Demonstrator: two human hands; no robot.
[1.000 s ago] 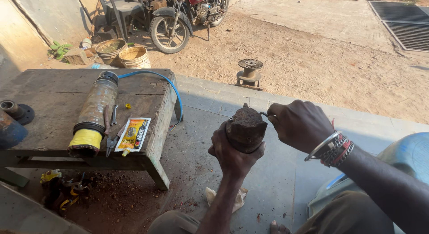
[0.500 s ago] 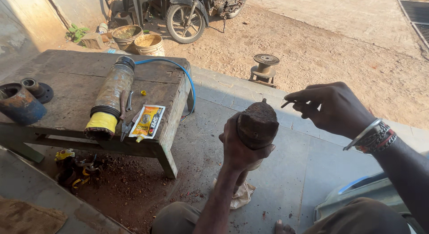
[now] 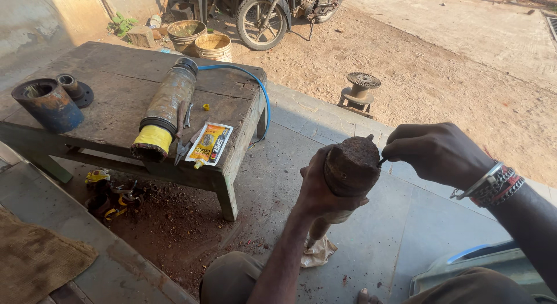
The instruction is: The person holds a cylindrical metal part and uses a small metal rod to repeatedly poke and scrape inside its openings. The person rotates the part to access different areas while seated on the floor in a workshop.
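You are gripping the rusty cylindrical part [image 3: 351, 164] upright in your left hand [image 3: 318, 191], its long axis vertical over the floor, while your right hand [image 3: 436, 152] is pinching a thin tool against its right upper edge.

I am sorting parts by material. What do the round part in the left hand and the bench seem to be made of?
Round part: probably iron or steel, with a rough, matt, brown-rusted surface. Bench: wood, bare and weathered grey, with visible plank seams and stains.
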